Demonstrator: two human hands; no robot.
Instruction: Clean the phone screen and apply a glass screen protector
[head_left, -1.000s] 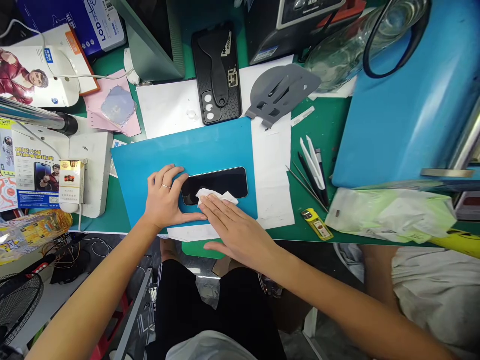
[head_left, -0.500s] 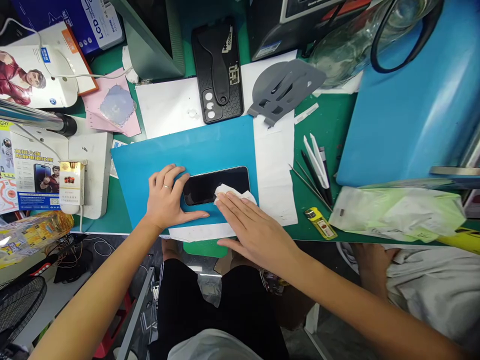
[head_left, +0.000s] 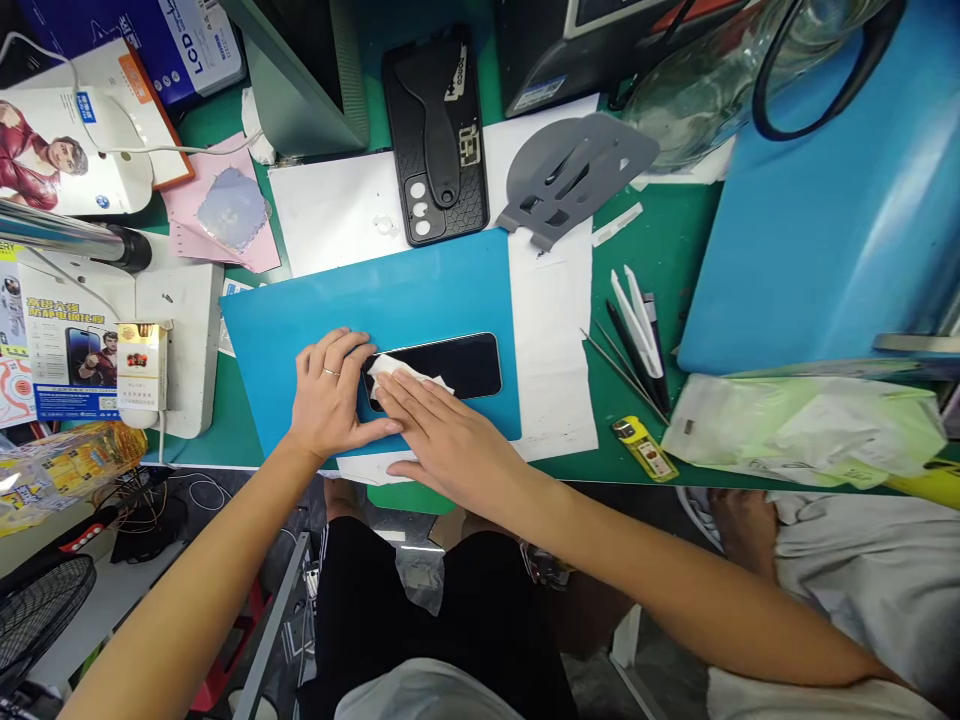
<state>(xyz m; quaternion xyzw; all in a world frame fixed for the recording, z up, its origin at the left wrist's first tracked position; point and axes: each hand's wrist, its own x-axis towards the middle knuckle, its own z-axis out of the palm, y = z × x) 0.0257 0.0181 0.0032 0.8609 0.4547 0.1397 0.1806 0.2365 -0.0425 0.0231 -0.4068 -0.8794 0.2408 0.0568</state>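
Observation:
A smartphone [head_left: 472, 366] with a dark screen lies face up on a blue mat [head_left: 360, 290]. My left hand [head_left: 330, 395] is at the phone's left end, fingers curled against that edge and thumb stretched along the lower side, steadying it. With fingers together and nearly flat, my right hand [head_left: 450, 440] presses a folded white tissue [head_left: 388, 366] onto the left part of the screen. The tissue and fingers cover some of the glass there. Above the mat, a black phone case [head_left: 435, 140] rests back side up on white paper.
Right of the mat lie several tweezers and pen-like tools [head_left: 634, 330], a yellow lighter [head_left: 645, 448] and a soft tissue pack [head_left: 802, 430]. A grey plastic bracket [head_left: 577, 180] and a glass jug [head_left: 690, 110] stand behind. A cigarette pack [head_left: 142, 370] is at left. Another person sits at right.
My right hand has slid the tissue leftward across the screen, from the right end toward my left hand. The left hand and the phone have stayed nearly in place.

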